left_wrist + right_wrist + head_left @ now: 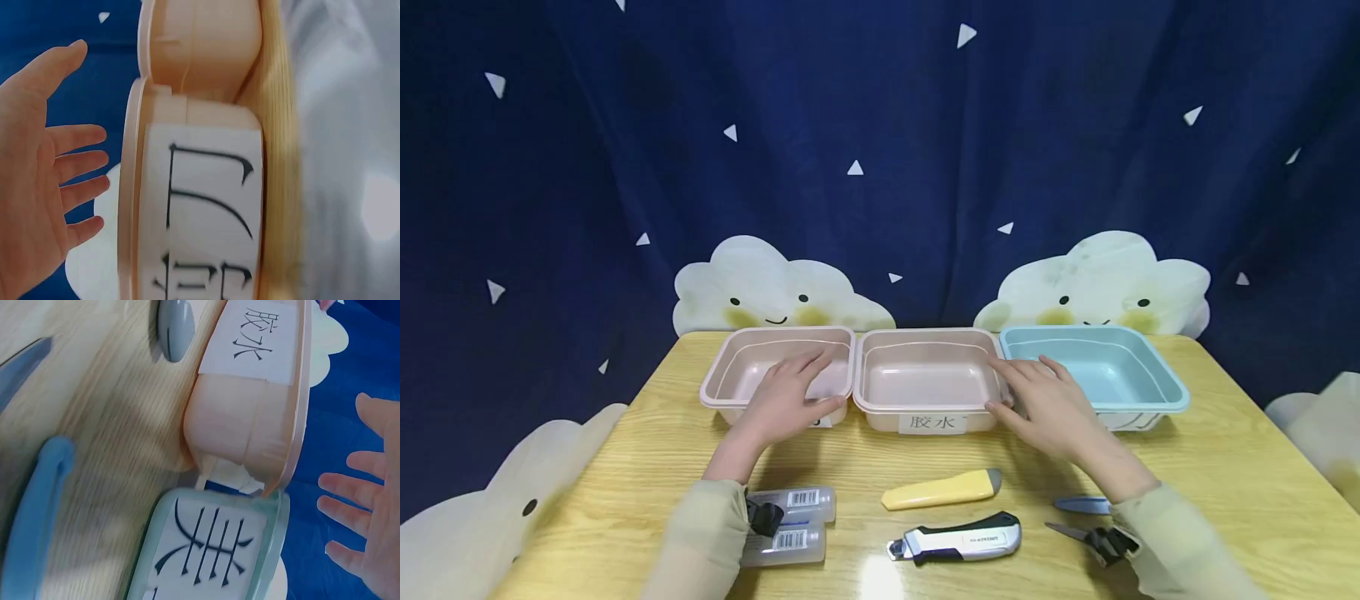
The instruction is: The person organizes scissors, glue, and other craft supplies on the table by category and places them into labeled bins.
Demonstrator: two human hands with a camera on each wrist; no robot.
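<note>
My left hand point(786, 396) hovers over the left pink bin point(718, 375), fingers spread and holding nothing. In the left wrist view the hand point(37, 169) is beside the rim of that bin, whose white label point(200, 206) has large black characters. My right hand point(1045, 404) is over the neighbouring edges of the middle pink bin point(925, 335) and the blue bin point(1165, 392). Its fingers are extended with nothing in them. The right wrist view has the same hand point(375, 494) past the bins' rims, palm bare.
On the wooden table point(850, 467) lie a yellow box cutter point(942, 490), a silver-and-black utility knife point(966, 540) and two translucent containers with barcodes point(786, 546), partly behind the left forearm. Near the right wrist are a blue handle point(37, 519) and a pointed blade point(25, 369).
</note>
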